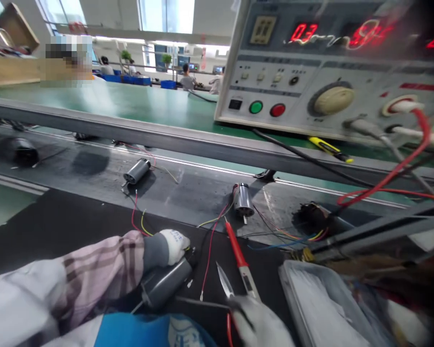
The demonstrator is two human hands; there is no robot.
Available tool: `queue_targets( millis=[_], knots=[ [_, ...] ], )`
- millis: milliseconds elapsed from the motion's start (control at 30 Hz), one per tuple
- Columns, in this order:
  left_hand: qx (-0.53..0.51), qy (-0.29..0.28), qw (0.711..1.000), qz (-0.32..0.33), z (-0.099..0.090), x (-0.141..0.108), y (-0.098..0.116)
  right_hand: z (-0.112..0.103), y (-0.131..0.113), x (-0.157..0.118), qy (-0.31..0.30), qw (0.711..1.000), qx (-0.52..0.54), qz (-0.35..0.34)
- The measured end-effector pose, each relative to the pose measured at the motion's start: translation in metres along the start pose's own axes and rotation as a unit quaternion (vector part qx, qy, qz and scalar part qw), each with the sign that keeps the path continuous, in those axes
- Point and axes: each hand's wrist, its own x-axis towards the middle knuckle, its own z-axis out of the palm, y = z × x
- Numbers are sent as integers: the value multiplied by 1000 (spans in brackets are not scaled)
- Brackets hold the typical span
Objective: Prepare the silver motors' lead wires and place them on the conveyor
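Our left hand (171,246) rests at the grey motor (169,284), its fingers' hold unclear; our right hand (264,322) seemingly grasps the red probe (235,243), the red lead (202,294) loose-ended.

Bench tester (332,72) at right, behind a conveyor belt (191,200) bearing motors (243,198).
Before the belt, on a mat (58,217), lies another motor (168,284), the left hand (169,246) at its far end; to its right are the test probe (238,250) and right hand (262,323), then a plastic bin (291,296).
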Motion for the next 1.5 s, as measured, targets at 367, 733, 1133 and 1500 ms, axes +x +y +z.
queue_targets(
  millis=[367, 733, 1133, 1500],
  knots=[
    [34, 88, 992, -79, 21, -16, 21, 92, -74, 64, 0, 995, 98, 9],
    [-278, 206, 937, -50, 28, 4, 15, 110, -62, 69, -7, 780, 590, 208],
    [7, 170, 984, -54, 18, 1, 25, 96, -54, 61, -3, 899, 410, 154],
    [31, 218, 975, -21, 23, 2, 20, 88, -59, 59, -6, 915, 371, 155]
  ],
)
